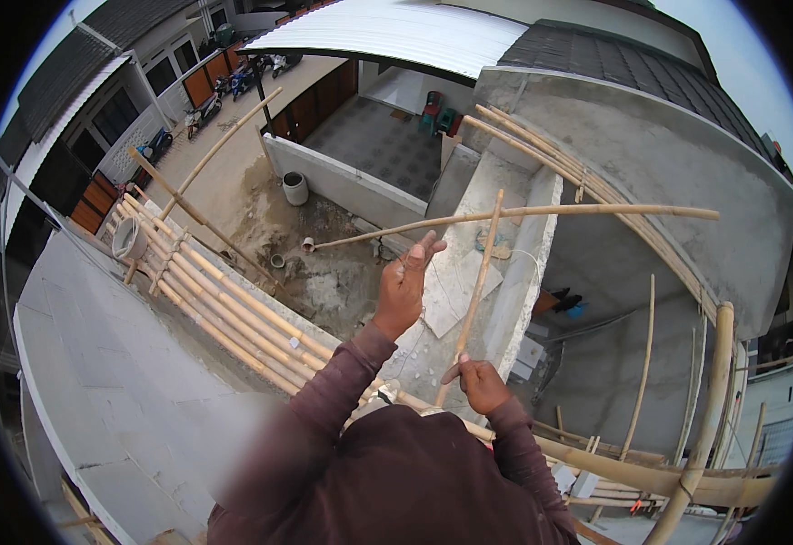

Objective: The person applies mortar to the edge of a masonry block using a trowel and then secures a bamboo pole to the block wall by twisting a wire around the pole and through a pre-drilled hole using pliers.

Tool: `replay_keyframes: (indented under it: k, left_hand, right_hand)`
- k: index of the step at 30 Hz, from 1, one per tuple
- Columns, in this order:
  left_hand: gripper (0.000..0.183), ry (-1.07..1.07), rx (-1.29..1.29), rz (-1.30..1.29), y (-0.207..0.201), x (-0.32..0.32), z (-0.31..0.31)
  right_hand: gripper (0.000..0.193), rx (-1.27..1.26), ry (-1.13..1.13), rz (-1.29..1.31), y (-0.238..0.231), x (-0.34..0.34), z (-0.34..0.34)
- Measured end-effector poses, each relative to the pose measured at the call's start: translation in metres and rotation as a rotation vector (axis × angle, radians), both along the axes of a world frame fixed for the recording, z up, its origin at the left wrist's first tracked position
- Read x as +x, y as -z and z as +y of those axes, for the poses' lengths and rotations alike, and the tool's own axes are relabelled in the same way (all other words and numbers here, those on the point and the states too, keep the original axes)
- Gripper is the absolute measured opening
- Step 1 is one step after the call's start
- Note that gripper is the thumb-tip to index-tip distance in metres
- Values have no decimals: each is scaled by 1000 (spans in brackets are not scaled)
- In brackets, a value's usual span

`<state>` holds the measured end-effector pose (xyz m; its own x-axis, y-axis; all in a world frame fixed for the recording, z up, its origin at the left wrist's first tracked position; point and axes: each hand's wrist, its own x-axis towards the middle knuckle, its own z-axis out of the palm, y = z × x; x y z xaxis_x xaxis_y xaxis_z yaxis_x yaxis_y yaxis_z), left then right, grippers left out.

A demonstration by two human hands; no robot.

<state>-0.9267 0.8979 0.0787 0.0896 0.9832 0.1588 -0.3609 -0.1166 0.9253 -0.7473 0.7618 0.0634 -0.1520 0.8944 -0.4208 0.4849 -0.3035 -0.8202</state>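
Note:
My left hand (403, 289) is raised in front of me, its thumb and fingertips drawn together. A thin pale line shows just beside it, but I cannot make out whether it runs into the fingers. Lower and to the right, my right hand (484, 387) has its fingers curled in, with one digit reaching left across a slim bamboo pole (478, 295). What this hand grips, if anything, is hidden. That pole slants away from me and crosses under or over a longer bamboo pole (542, 211); which one is on top is hard to tell. Beneath them is a rough concrete ledge (455, 300).
Several bamboo poles lashed together (224, 304) run along the wall at left, with a bucket (129, 238) at their far end. A thick bamboo upright (701, 427) stands at right. Far below lie muddy ground (319, 282) and a concrete cylinder (295, 188).

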Motion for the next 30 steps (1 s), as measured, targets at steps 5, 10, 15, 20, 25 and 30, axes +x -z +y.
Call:
replay_keyframes:
  k: [5,10,15,20,25,30]
  left_hand:
    - [56,53,-96,-83,5,-6,1]
    - [54,138,-129,-149,-8,-9,-4]
    - [54,185,-178,-244,-3,-9,-5]
    - [52,186,-190,-243,-2,-18,-5]
    - [52,155,-160,-314,-18,-12,4]
    - [47,-41,-63,-531,-35,-25,33]
  right_hand:
    - [60,-17,-88,-45,-4,-6,-2]
    - [58,-62,-145,-88,-3,-4,1]
    - [58,-101,-188,-127,9,-3,2]
    - [57,-81,-180,-139,20,-6,3]
    - [39,74,-42,-211,16,4,0]
    - [32,640,156,-136,68,14,-15]
